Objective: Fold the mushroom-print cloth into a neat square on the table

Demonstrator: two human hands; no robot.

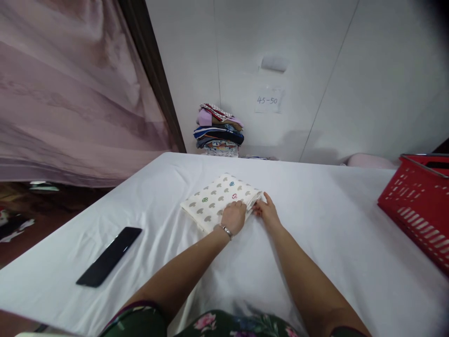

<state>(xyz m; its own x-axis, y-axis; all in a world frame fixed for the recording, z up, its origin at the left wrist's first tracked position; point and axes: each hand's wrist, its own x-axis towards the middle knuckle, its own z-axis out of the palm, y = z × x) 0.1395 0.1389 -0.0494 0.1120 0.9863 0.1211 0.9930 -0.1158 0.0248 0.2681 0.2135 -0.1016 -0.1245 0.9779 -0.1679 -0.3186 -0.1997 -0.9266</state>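
Observation:
A folded white cloth (pixel 213 199) printed with grey-brown mushroom shapes and a few small coloured motifs lies flat on the white-covered table (pixel 315 224). On its near right part rests my left hand (pixel 234 217), fingers curled closed against the fabric, with a silver bracelet on the wrist. At the right side of the cloth, my right hand (pixel 267 211) has its fingers bent around the layered, folded edge. Its thumb points up beside that edge, and some of its fingertips are partly hidden by the fabric.
A black phone-like slab (pixel 109 256) lies at the table's left. Against the wall is a stack of folded clothes (pixel 219 130). A red basket (pixel 421 206) stands at the right edge. Pink drapery (pixel 70 93) hangs to the left, and a "45-50" paper sign (pixel 269 100) is on the wall.

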